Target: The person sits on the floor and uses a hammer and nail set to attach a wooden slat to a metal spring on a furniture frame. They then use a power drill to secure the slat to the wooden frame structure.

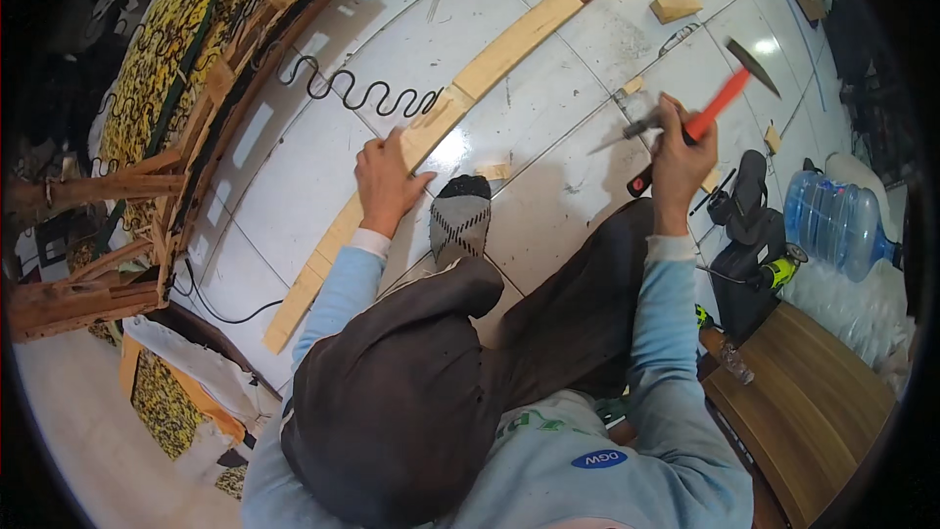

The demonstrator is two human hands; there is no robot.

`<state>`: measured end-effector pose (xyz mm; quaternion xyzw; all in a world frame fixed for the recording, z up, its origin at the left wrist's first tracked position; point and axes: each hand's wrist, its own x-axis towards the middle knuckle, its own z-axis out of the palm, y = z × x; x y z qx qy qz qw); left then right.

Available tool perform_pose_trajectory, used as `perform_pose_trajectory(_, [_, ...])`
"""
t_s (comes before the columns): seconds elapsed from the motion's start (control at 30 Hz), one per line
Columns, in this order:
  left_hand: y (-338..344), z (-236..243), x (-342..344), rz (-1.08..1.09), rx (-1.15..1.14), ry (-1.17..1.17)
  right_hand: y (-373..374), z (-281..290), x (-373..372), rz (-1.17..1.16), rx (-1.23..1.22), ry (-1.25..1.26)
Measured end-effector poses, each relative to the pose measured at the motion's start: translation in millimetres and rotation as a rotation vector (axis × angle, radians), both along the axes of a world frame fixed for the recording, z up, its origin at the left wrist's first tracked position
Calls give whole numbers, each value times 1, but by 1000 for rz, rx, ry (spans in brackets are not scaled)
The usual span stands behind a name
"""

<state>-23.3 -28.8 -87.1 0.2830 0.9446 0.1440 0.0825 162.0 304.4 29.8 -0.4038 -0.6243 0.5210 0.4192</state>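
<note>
A long pale wooden batten (509, 47) runs diagonally across the floor. My left hand (390, 181) grips it just left of my socked foot (460, 216). A dark zigzag metal spring (367, 93) lies with its right end against the batten, above that hand. My right hand (685, 162), raised at the right, is closed on a hammer (720, 98) with a red and black handle and a metal head. A dark, thin pointed tool (632, 132) shows beside that hand; whether my fingers hold it too, I cannot tell.
A wooden furniture frame (117, 186) with yellow-speckled padding stands at left. Wood offcuts (676, 7) lie on the white tiles (548, 216). A green-and-black power tool (781, 269), blue water jug (827, 220), plastic bags (847, 313) and a brown wooden panel (803, 402) sit at right.
</note>
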Motion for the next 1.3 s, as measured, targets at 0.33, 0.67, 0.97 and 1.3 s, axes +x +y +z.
perform_pose_trajectory(0.33, [11, 2, -46, -68, 206, -427, -21, -28, 37, -104, 82, 88])
perform_pose_trajectory(0.67, [85, -21, -37, -268, 420, -28, -23, -44, 26, -44, 55, -4])
perform_pose_trajectory(0.97, [-130, 26, 64, 56, -234, 7, -12, -51, 40, -135, 83, -161])
perform_pose_trajectory(1.3, [-89, 28, 25, -7, 126, -338, -9, -65, 40, -56, 88, -218])
